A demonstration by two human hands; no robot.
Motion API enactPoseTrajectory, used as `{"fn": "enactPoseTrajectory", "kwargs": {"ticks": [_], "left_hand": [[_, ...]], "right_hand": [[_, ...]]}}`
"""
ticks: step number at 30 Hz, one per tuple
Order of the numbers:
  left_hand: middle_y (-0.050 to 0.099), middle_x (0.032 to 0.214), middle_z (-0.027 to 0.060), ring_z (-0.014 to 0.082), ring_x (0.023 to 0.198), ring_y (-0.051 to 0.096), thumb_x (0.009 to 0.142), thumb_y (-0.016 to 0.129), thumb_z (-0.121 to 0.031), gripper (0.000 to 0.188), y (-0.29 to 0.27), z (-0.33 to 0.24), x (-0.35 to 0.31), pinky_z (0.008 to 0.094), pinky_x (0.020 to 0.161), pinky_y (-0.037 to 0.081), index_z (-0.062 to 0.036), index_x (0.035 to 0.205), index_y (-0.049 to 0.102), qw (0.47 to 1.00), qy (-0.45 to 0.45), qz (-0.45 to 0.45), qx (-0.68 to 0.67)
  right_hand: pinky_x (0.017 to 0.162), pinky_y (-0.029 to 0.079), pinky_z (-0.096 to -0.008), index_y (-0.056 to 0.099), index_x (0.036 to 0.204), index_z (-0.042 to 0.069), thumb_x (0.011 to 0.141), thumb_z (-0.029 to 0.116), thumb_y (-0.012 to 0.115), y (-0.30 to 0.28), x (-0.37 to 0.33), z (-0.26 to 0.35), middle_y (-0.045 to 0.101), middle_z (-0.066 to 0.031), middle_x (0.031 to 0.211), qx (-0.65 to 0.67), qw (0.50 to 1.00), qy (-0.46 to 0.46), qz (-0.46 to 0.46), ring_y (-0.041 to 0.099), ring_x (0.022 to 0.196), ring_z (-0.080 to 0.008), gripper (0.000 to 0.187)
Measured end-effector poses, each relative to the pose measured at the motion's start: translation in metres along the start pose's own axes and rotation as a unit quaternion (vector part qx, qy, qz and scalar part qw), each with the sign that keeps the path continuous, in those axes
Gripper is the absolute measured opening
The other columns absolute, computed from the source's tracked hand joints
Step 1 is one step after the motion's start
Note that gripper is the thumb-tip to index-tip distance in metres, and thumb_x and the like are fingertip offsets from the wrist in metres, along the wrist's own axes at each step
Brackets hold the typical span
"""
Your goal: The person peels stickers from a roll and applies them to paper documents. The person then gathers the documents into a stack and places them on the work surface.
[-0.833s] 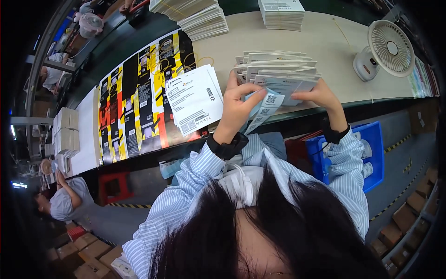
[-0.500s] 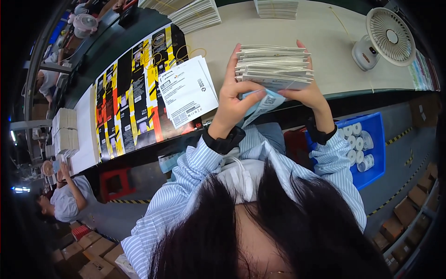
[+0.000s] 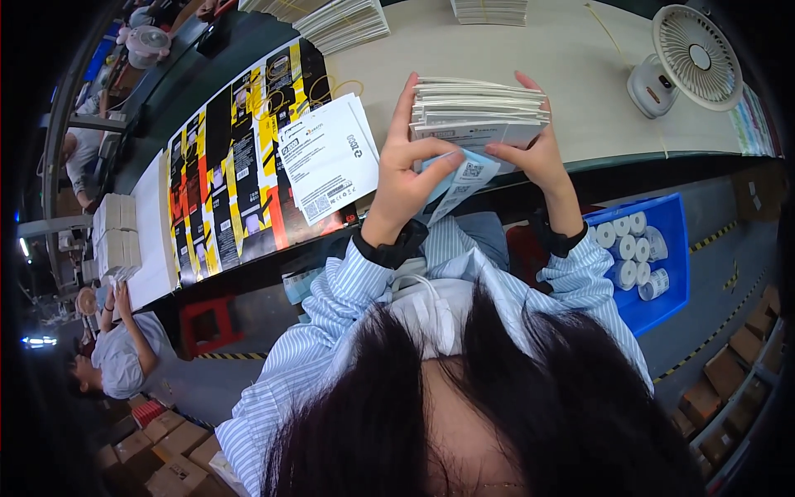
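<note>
A thick stack of white printed cards [image 3: 480, 103] is held above the near edge of the table, its layered edges facing up. My left hand [image 3: 407, 176] is closed around the stack's left side, fingers behind and thumb in front. Around the right side, my right hand [image 3: 537, 157] grips the same stack. Under both thumbs, a light blue printed paper strip [image 3: 470, 172] with a square code lies against the front card and hangs down. To the left of my left hand, loose white printed sheets [image 3: 335, 161] rest on a black, yellow and red printed sheet [image 3: 219, 178].
A white fan [image 3: 696, 62] stands at the right. More banded stacks [image 3: 344, 25] sit at the far side. Rubber bands [image 3: 269, 103] lie on the printed sheet. A blue bin [image 3: 671, 290] of white rolls is below right. At far left, another person [image 3: 124, 356] works.
The stack and both hands have shifted slightly left. The front card has tilted to show more of its face, and the light blue strip is turned more toward me.
</note>
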State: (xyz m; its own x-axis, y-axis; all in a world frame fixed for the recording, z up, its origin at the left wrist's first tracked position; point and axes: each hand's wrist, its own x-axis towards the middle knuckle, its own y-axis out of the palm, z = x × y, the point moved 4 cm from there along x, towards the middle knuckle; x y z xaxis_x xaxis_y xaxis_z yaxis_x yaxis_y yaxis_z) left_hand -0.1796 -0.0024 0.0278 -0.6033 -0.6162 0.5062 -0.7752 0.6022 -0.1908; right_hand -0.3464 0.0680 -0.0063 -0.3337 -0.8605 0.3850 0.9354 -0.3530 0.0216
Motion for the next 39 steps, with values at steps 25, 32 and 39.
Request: {"fn": "enactPoseTrajectory", "kwargs": {"ticks": [25,32,39], "left_hand": [[0.027,0.134,0.0253,0.0426,0.125,0.023,0.063,0.066,-0.014,0.01,-0.001,-0.034,0.013,0.0537,0.101,0.015,-0.0049,0.067,0.064,0.951,0.085,0.111,0.277],[0.025,0.134,0.0214,0.0302,0.128,0.022,0.067,0.063,-0.006,0.005,0.01,0.021,-0.003,0.0342,0.1,0.023,-0.0027,0.07,0.063,0.997,-0.03,-0.013,-0.065],[0.028,0.128,0.0174,0.0274,0.12,0.03,0.067,0.063,-0.006,0.006,0.028,0.028,-0.008,0.0316,0.096,0.027,-0.0023,0.072,0.063,0.99,-0.061,-0.064,-0.113]], "right_hand": [[0.084,0.042,-0.0282,0.035,0.12,0.0,0.063,0.002,0.073,-0.021,-0.018,-0.054,0.049,-0.0109,0.109,0.034,0.992,0.118,-0.03,0.05,0.099,-0.0188,0.068],[0.085,0.042,-0.0286,0.033,0.121,0.0,0.065,-0.002,0.071,-0.011,-0.017,-0.052,0.048,-0.0115,0.11,0.044,0.994,0.07,-0.077,0.05,0.1,-0.0189,0.068],[0.085,0.043,-0.0287,0.037,0.121,0.001,0.067,-0.007,0.067,-0.014,-0.016,-0.048,0.049,-0.0125,0.111,0.036,0.993,0.087,-0.072,0.051,0.098,-0.0187,0.062]]}}
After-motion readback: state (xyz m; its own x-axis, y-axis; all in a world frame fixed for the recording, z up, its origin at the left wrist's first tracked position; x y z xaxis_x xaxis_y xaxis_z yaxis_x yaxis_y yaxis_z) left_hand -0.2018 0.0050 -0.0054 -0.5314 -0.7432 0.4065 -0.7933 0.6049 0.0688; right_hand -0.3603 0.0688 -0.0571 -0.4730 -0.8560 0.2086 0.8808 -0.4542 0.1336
